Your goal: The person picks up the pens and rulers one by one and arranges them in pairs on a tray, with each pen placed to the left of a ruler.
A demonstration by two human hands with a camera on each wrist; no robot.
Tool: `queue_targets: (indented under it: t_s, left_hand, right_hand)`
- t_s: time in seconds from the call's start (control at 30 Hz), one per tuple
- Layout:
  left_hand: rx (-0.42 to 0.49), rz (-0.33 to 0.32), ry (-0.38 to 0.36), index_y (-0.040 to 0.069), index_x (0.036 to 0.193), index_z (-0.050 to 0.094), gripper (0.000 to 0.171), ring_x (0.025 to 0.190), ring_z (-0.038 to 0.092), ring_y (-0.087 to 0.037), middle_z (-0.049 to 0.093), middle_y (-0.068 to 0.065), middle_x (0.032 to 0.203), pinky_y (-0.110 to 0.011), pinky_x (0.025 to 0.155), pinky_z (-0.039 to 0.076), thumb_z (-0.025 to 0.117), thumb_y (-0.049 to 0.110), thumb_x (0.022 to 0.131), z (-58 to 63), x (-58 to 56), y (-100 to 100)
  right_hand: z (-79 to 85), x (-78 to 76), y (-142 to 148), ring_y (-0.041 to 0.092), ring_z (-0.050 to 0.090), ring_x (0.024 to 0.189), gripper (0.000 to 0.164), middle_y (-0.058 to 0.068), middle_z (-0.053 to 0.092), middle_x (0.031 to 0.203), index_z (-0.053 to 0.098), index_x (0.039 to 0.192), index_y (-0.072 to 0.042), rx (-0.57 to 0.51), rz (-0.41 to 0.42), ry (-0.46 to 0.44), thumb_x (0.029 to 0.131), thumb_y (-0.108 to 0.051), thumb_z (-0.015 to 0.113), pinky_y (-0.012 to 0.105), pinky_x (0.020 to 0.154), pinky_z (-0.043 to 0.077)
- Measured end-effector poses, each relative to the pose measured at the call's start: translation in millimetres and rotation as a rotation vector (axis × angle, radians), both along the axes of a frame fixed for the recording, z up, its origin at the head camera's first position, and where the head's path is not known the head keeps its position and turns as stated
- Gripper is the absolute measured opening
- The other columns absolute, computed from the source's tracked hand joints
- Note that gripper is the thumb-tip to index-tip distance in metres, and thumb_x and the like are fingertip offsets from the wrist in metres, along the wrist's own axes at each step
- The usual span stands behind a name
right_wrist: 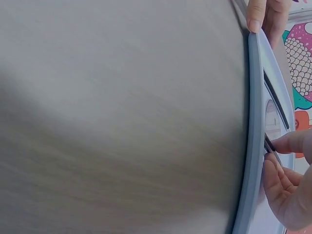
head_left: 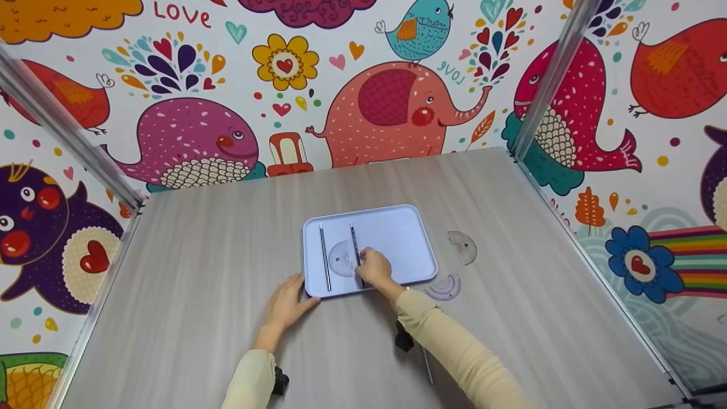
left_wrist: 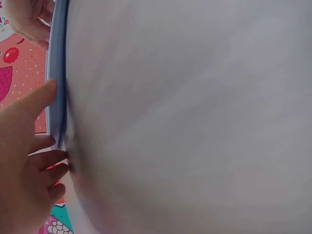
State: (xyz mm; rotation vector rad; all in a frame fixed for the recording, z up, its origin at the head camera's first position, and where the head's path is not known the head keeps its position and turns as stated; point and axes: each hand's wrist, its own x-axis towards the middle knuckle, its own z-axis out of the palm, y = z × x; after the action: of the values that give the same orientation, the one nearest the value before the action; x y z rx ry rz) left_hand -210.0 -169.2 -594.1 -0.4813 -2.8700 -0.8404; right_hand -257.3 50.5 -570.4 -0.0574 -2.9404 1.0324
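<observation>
A pale blue tray (head_left: 397, 238) lies on the table, its near left corner beside my left hand (head_left: 287, 305). In the left wrist view, that hand's thumb (left_wrist: 46, 95) rests against the tray's edge and its relaxed fingers lie around the corner. My right hand (head_left: 375, 267) is over the tray and pinches a dark patterned pencil (head_left: 355, 241) near its lower end, between thumb and fingertips. Just left of this pencil, a clear semicircular protractor (head_left: 341, 260) lies in the tray. A second dark pencil (head_left: 325, 258) lies left of the protractor, roughly parallel to the first.
Two more clear protractors lie on the table right of the tray: one (head_left: 463, 247) beside its right side, another (head_left: 446, 288) by its near right corner. A thin grey stick (head_left: 427, 364) shows next to my right sleeve. Cartoon-printed walls (head_left: 295, 113) enclose the table.
</observation>
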Motion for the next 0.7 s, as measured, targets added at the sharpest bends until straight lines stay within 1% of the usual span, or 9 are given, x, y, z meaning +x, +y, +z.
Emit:
queue_targets:
  t_s: [0.1, 0.17, 0.27, 0.4, 0.53, 0.7]
  left_hand:
    - [0.005, -0.003, 0.012, -0.013, 0.117, 0.052, 0.064, 0.114, 0.047, -0.043, 0.052, -0.031, 0.119, -0.050, 0.099, 0.036, 0.073, 0.029, 0.074, -0.2, 0.0, -0.4]
    - [0.001, -0.004, 0.003, -0.013, 0.118, 0.051, 0.065, 0.114, 0.046, -0.043, 0.052, -0.031, 0.119, -0.050, 0.099, 0.036, 0.073, 0.029, 0.074, -0.8, 0.2, -0.7]
    - [0.003, -0.005, -0.004, -0.013, 0.118, 0.051, 0.065, 0.114, 0.046, -0.043, 0.051, -0.031, 0.119, -0.050, 0.099, 0.036, 0.073, 0.029, 0.074, -0.8, -0.3, -1.1]
    - [0.007, 0.001, 0.007, -0.012, 0.119, 0.051, 0.064, 0.114, 0.046, -0.043, 0.052, -0.030, 0.119, -0.050, 0.100, 0.035, 0.073, 0.029, 0.074, -0.8, -1.1, -1.5]
    - [-0.001, 0.007, 0.002, -0.011, 0.119, 0.052, 0.064, 0.114, 0.046, -0.043, 0.052, -0.030, 0.120, -0.050, 0.100, 0.035, 0.072, 0.029, 0.074, -0.8, -1.0, -1.8]
    - [-0.012, 0.009, -0.019, -0.011, 0.119, 0.051, 0.064, 0.115, 0.045, -0.043, 0.051, -0.030, 0.121, -0.051, 0.100, 0.035, 0.072, 0.031, 0.075, -0.6, 0.1, -2.3]
  right_hand:
    - [-1.8, -0.2, -0.2, 0.024, 0.060, 0.072, 0.027, 0.007, 0.063, 0.075, 0.064, 0.093, -0.001, 0.013, 0.002, 0.012, 0.067, -0.007, 0.067, 0.035, 0.063, 0.049]
    - [-2.3, -0.1, -0.3, 0.024, 0.059, 0.070, 0.027, 0.007, 0.062, 0.073, 0.064, 0.092, -0.001, 0.016, -0.001, 0.017, 0.066, -0.007, 0.067, 0.035, 0.062, 0.049]
    - [-2.0, -0.3, -0.7, 0.024, 0.059, 0.071, 0.028, 0.007, 0.062, 0.073, 0.064, 0.093, -0.001, 0.019, -0.005, 0.012, 0.066, -0.006, 0.067, 0.036, 0.063, 0.049]
    - [-1.6, -0.2, -0.9, 0.025, 0.060, 0.072, 0.029, 0.008, 0.063, 0.075, 0.064, 0.095, -0.001, 0.023, -0.005, 0.025, 0.066, -0.006, 0.066, 0.036, 0.063, 0.050]
    - [-0.4, 0.6, 0.9, 0.023, 0.059, 0.071, 0.032, 0.006, 0.062, 0.073, 0.064, 0.098, -0.002, 0.028, 0.006, 0.049, 0.066, -0.009, 0.065, 0.036, 0.062, 0.050]
    - [3.0, 3.2, 7.2, 0.019, 0.056, 0.065, 0.033, 0.003, 0.059, 0.068, 0.063, 0.099, -0.001, 0.018, 0.033, 0.095, 0.067, -0.009, 0.063, 0.033, 0.057, 0.048]
